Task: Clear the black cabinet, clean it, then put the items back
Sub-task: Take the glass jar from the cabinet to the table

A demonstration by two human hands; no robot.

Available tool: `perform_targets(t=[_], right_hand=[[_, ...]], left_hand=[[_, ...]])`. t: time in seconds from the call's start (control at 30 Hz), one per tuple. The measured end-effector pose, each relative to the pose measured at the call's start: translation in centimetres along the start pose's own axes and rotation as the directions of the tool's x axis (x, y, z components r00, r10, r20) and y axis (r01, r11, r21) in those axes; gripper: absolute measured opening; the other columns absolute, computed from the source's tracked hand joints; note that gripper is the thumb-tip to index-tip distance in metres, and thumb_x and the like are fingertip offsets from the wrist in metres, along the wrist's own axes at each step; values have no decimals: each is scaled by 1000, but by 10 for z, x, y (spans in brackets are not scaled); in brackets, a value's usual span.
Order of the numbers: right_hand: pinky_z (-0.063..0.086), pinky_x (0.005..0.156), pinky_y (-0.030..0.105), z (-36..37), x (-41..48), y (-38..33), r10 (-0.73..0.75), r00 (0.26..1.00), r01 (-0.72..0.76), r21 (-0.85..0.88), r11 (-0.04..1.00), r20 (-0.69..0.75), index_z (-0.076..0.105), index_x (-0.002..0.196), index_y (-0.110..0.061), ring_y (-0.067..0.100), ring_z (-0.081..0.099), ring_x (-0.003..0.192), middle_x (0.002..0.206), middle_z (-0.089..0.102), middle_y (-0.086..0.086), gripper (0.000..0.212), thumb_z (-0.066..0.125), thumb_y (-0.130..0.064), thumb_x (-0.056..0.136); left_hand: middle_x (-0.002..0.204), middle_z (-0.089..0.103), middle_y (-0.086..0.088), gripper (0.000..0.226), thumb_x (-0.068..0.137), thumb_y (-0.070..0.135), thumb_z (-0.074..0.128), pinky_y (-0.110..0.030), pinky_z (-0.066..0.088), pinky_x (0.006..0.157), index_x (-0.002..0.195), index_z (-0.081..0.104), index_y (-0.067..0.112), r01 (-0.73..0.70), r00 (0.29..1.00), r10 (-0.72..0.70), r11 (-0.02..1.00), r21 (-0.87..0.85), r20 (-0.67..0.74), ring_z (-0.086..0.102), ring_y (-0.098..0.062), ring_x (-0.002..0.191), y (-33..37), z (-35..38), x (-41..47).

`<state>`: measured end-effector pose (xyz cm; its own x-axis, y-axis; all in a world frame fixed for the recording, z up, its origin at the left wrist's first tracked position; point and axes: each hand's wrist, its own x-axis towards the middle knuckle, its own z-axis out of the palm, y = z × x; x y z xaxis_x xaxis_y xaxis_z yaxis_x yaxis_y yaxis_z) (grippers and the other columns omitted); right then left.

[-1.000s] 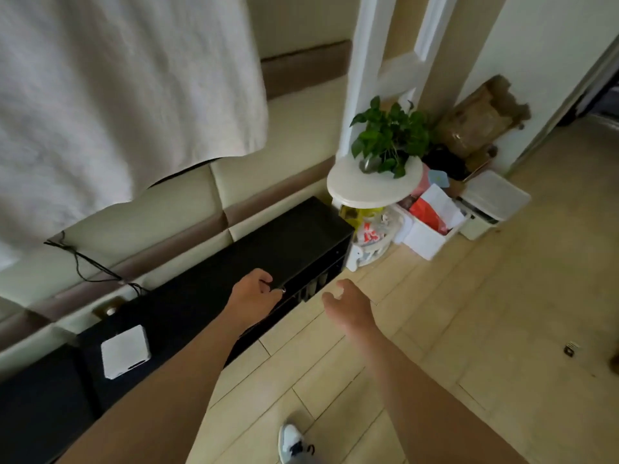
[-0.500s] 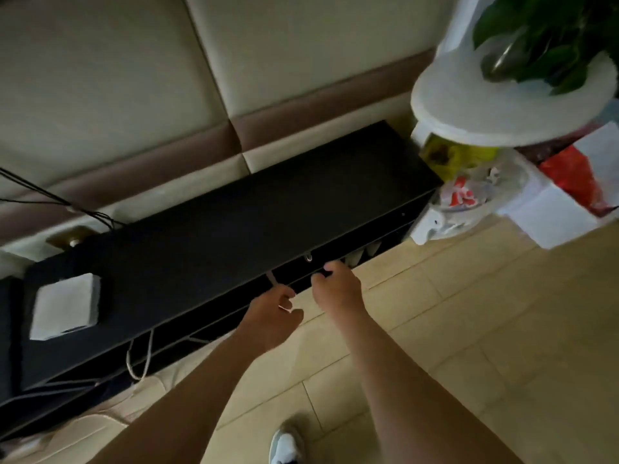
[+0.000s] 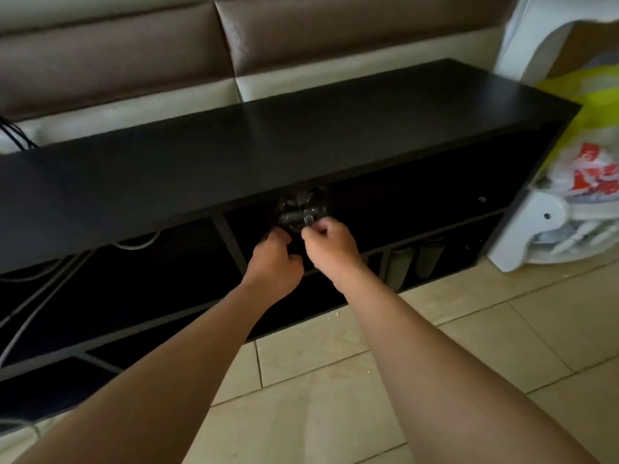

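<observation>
Right fingers [image 3: 311,231]: your thumb and forefinger pinch together on a shiny fold of the one crumpled black plastic bundle [image 3: 299,209]. The other fingers are curled under.
Right hand [image 3: 331,246]: knuckles up at the mouth of an upper compartment, just beside your left hand.
Left fingers [image 3: 279,236]: curled, with the tips at the bundle's lower edge, at 7 o'clock of it. Shadow covers them, so you cannot tell whether they grip it.
Left hand [image 3: 276,261]: knuckles up, at 8 o'clock from your right hand.
Bundle: it sits in the upper compartment right under the top board, at 12 o'clock from your two hands, partly lost in the dark.
Black cabinet [image 3: 301,139]: one, low, long and open-fronted, standing against a padded wall panel [image 3: 335,28].
Grey-green cylinders [image 3: 400,267]: two, upright and side by side in a lower compartment at 4 o'clock from your hands.
Grey cables [image 3: 134,242]: they hang in the compartments at 9 o'clock. The count is unclear.
White stand [image 3: 522,229]: one, just beside the cabinet's right end at 3 o'clock.
Bags: two at the stand, a yellow bag [image 3: 599,95] above a white bag with red print [image 3: 593,175].
Tile floor [image 3: 469,329]: pale, under both your forearms.
</observation>
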<state>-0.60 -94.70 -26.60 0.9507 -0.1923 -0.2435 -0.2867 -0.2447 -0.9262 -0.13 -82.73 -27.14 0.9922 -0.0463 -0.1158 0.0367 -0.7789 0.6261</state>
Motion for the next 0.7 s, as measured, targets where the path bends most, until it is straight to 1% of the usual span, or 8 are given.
perform_targets(t=[0.07, 0.13, 0.2, 0.27, 0.37, 0.53, 0.6, 0.7], right_hand=[[61, 79, 46, 7, 1, 1, 27, 999, -30, 86, 996, 34, 65, 90, -22, 25, 68, 85, 93, 69, 4, 17, 58, -38, 94], [61, 81, 52, 9, -2, 1, 30, 998, -36, 113, 993, 51, 66, 86, -20, 28, 70, 86, 91, 70, 4, 25, 59, -42, 96], [60, 79, 55, 7, -2, 1, 4, 999, -8, 103, 995, 40, 67, 87, -10, 32, 70, 86, 87, 71, 8, 32, 61, -41, 93], [61, 75, 53, 0, 0, 3, 4, 999, -8, 98, 995, 36, 66, 81, -5, 32, 72, 83, 80, 70, 11, 31, 64, -36, 86], [64, 77, 43, -14, -1, 4, 81, 991, -96, 146, 985, 107, 62, 75, -15, 27, 74, 81, 84, 72, 6, 28, 66, -40, 88], [60, 83, 43, -29, -12, 1, 109, 985, -123, 104, 987, 132, 64, 74, -11, 28, 73, 83, 74, 71, 8, 46, 59, -52, 94], [60, 85, 44, -33, -17, 3, 78, 990, -91, 109, 990, 115, 63, 72, -13, 25, 71, 75, 68, 68, 6, 43, 57, -49, 97], [61, 85, 43, -41, -24, 9, 48, 995, -58, 124, 991, 83, 56, 69, -22, 23, 67, 68, 69, 69, 8, 37, 58, -45, 98]], left_hand=[[113, 60, -7, 38, 91, 12, 58, -27, 43, 66, 128, 50, 13, 25, 999, -26, 999, -34, -30, 59, -21, 90, -3, 1, 1], [113, 60, -7, 37, 91, 12, 59, -27, 43, 65, 127, 51, 13, 53, 996, -58, 995, -84, -69, 59, -20, 89, -7, 3, 0], [114, 58, -5, 39, 92, 14, 59, -24, 42, 59, 130, 48, 14, 85, 992, -96, 989, -124, -87, 56, -12, 81, -11, 5, -1], [114, 56, -4, 44, 93, 16, 60, -25, 43, 61, 134, 44, 13, 91, 991, -103, 987, -133, -88, 56, -13, 82, -15, 7, -2], [117, 59, -7, 55, 92, 21, 62, -30, 49, 74, 139, 35, 11, 71, 993, -82, 989, -127, -83, 61, -24, 98, -10, 3, 4], [119, 62, -4, 83, 84, 27, 70, -40, 59, 84, 152, 22, 24, 85, 993, -101, 974, -212, -68, 64, -20, 96, -10, 0, 5], [123, 60, -1, 93, 81, 27, 72, -41, 58, 89, 155, 17, 26, 87, 994, -100, 967, -238, -44, 63, -19, 101, -12, 2, 0], [134, 53, 1, 102, 79, 27, 77, -37, 49, 102, 158, 12, 24, 64, 996, -77, 964, -259, -41, 54, -20, 120, -9, 0, 2]])
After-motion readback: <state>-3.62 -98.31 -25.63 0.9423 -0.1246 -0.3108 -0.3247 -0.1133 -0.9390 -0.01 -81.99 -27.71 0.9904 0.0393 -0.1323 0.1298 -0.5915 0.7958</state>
